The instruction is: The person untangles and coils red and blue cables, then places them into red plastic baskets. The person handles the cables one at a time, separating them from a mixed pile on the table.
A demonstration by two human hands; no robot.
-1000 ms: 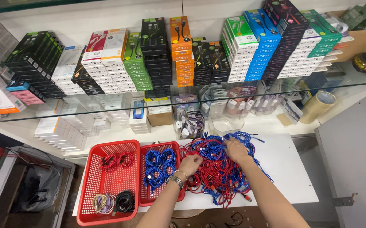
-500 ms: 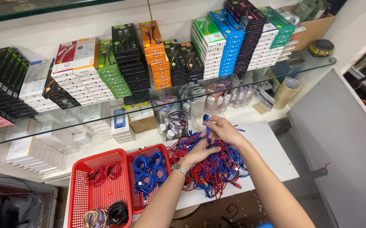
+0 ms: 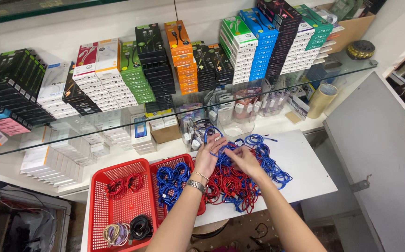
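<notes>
A tangled heap of red and blue cables point(image 3: 244, 179) lies on a white table point(image 3: 305, 163). My left hand point(image 3: 209, 156), with a bracelet and watch at the wrist, holds a blue cable point(image 3: 210, 134) that loops up above its fingers. My right hand point(image 3: 245, 160) rests on the heap right beside it, fingers pinching the same blue cable. To the left stand two red baskets: the nearer one point(image 3: 197, 205) holds coiled blue cables point(image 3: 172, 182), the farther one point(image 3: 118, 210) holds red cables point(image 3: 124, 184) and black and pale coils.
A glass shelf point(image 3: 95, 140) above the table carries rows of stacked small boxes point(image 3: 188, 60) in many colours. A tape roll point(image 3: 322, 99) stands at the back right. A grey panel point(image 3: 380, 154) borders the table's right side.
The view has shifted a little. Both hands stayed together over the heap, my left hand lifting a blue cable loop slightly higher and leftward.
</notes>
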